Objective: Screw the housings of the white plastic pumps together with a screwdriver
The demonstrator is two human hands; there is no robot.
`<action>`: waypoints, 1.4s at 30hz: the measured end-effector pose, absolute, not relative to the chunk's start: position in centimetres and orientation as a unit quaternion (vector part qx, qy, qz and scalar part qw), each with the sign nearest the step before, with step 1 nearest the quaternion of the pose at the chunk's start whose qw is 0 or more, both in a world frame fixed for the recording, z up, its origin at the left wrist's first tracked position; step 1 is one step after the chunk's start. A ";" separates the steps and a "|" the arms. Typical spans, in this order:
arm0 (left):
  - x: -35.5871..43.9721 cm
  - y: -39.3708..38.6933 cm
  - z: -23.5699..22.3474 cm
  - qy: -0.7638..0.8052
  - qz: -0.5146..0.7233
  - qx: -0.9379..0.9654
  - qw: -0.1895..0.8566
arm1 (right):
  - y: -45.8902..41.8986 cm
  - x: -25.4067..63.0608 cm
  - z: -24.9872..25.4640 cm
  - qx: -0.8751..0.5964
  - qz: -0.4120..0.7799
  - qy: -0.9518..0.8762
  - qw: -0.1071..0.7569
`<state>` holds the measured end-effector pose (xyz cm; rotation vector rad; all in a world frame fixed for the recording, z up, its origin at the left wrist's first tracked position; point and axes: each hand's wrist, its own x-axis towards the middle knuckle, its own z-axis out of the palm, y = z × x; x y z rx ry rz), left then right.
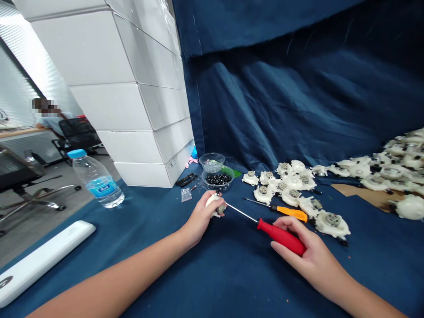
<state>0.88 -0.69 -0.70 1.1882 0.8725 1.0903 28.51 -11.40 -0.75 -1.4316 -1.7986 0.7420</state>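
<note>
This looked like an office doubling as a small assembly workroom, though the far corner was hard to make out: a mesh office chair and a desk stood beyond stacked white cartons, while a cloth-covered table carried heaps of white plastic parts.
</note>
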 end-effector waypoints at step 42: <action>0.8 -0.5 -0.7 0.376 0.471 0.500 0.622 | -11.5 28.4 -0.5 -0.549 0.264 -0.703 0.368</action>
